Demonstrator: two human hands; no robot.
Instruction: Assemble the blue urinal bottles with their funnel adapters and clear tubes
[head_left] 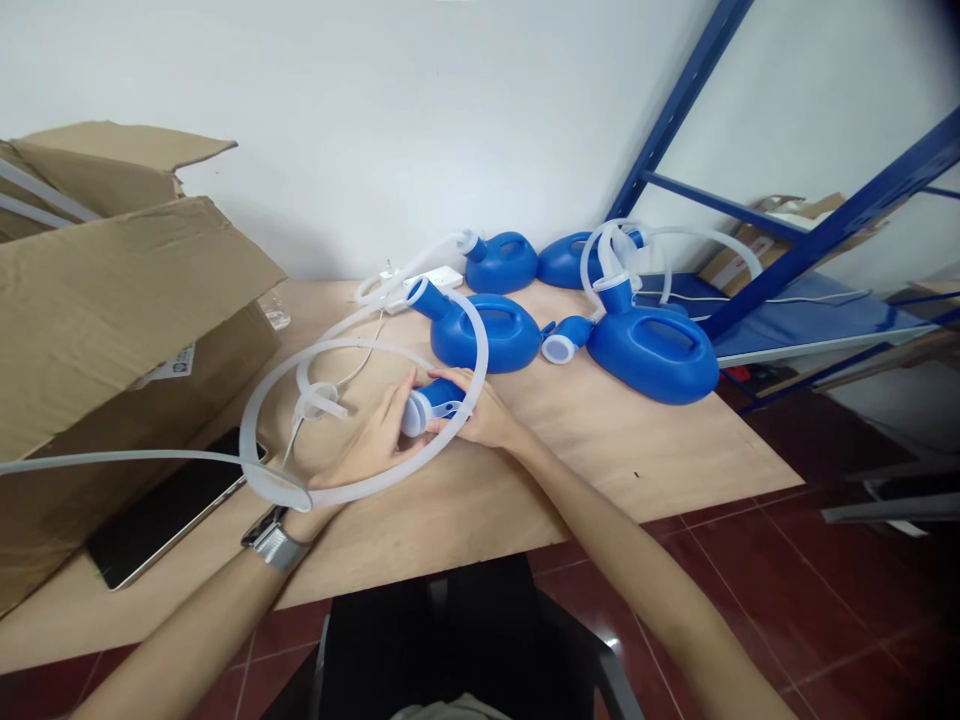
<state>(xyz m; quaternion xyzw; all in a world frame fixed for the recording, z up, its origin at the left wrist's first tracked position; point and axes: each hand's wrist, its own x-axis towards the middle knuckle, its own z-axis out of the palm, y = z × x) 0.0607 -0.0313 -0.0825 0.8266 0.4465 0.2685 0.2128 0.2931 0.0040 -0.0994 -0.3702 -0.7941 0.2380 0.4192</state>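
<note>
Between my two hands is a small blue funnel piece point(444, 397) with a translucent white cap point(415, 413). My left hand point(375, 440), with a watch at the wrist, presses against the cap side. My right hand point(484, 410) wraps round the blue end. A long translucent tube point(259, 420) loops over both hands and runs off to the left. Just behind them stands a blue jug point(491, 335) with an open neck. Inside the loop, a clear round lid with a short spout point(319, 402) lies on the wooden table point(480, 510).
At the left, an open cardboard box point(127, 320) stands by a dark tablet point(176, 510). More blue jugs point(652, 355) with tubes, another funnel piece point(568, 340) and a white power strip point(431, 285) are behind. A blue metal rack point(817, 310) rises at the right.
</note>
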